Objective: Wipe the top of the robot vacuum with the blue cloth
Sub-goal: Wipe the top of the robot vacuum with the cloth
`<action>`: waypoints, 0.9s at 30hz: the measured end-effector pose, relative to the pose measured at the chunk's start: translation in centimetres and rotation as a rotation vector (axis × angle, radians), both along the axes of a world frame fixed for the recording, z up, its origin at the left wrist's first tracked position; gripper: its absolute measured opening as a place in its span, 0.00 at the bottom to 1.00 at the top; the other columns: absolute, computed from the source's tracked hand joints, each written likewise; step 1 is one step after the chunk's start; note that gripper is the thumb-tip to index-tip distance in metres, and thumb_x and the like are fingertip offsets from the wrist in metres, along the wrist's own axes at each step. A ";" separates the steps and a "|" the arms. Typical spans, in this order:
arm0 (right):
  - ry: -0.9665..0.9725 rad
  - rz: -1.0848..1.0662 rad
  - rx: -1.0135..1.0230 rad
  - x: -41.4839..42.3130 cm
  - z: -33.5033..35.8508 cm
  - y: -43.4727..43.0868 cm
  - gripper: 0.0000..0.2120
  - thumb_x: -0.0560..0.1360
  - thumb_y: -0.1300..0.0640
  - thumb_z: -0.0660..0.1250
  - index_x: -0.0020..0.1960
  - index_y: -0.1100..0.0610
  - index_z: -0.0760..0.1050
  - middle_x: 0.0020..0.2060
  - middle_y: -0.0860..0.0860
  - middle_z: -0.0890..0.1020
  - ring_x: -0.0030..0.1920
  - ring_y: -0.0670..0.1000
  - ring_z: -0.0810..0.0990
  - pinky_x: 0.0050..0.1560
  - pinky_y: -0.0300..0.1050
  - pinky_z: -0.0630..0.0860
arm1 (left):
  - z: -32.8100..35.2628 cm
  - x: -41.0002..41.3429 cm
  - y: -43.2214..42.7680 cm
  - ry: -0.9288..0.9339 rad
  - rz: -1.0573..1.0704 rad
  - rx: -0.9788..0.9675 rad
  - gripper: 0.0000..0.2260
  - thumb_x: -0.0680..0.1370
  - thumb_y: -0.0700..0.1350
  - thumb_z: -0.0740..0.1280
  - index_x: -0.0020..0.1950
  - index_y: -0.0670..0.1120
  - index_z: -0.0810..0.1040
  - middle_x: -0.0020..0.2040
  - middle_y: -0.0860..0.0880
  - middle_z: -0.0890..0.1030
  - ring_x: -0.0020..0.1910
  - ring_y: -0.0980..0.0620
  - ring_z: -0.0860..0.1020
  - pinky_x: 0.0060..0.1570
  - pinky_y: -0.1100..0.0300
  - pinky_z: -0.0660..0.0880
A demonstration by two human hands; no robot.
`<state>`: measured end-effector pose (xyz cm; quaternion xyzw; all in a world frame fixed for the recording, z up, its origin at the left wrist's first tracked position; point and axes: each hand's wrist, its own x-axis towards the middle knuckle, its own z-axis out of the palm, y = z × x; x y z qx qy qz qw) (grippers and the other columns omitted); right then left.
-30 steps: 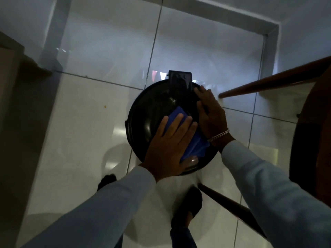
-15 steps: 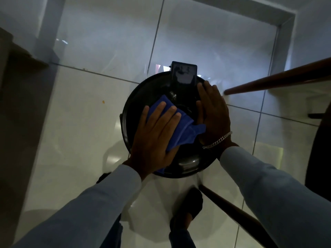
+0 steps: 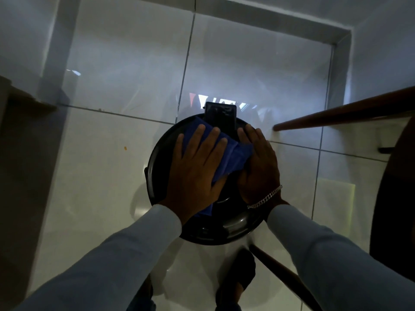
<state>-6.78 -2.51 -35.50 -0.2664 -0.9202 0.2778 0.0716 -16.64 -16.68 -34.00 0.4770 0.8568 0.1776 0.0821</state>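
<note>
Blue cloth (image 3: 233, 157) under left hand (image 3: 194, 170), atop robot vacuum (image 3: 233, 225); no readable writing.

We see a glossy pale tiled floor (image 3: 107, 187) with dark grout lines. The round black robot vacuum (image 3: 161, 176) sits on it at centre. Wooden furniture legs (image 3: 336, 113) stand at three o'clock, a small orange speck (image 3: 125, 148) at nine.

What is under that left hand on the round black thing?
The blue cloth lies under the left hand, spread flat on the robot vacuum. The vacuum's top beneath the cloth is covered.
</note>
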 end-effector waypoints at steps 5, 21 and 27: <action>-0.039 -0.001 0.074 -0.3 0.0 -0.2 0.22 0.81 0.50 0.53 0.74 0.52 0.60 0.74 0.55 0.66 0.76 0.55 0.59 0.73 0.59 0.62 | -0.2 1.0 -5.2 0.022 -0.197 -0.014 0.27 0.76 0.57 0.61 0.72 0.46 0.69 0.75 0.44 0.67 0.77 0.41 0.58 0.72 0.33 0.56; -0.097 0.014 0.037 -0.6 1.1 -0.2 0.25 0.79 0.49 0.60 0.72 0.59 0.65 0.73 0.60 0.67 0.75 0.59 0.62 0.71 0.62 0.64 | 0.6 1.6 1.6 -0.030 0.359 -0.040 0.28 0.76 0.56 0.62 0.73 0.45 0.66 0.74 0.42 0.68 0.76 0.38 0.60 0.72 0.35 0.59; -0.081 0.012 0.084 -0.5 1.0 -0.6 0.22 0.80 0.55 0.56 0.73 0.58 0.63 0.73 0.60 0.67 0.75 0.60 0.62 0.72 0.63 0.64 | -1.5 4.7 -5.3 0.039 0.187 0.166 0.25 0.77 0.55 0.58 0.70 0.44 0.68 0.73 0.43 0.66 0.76 0.39 0.58 0.76 0.39 0.51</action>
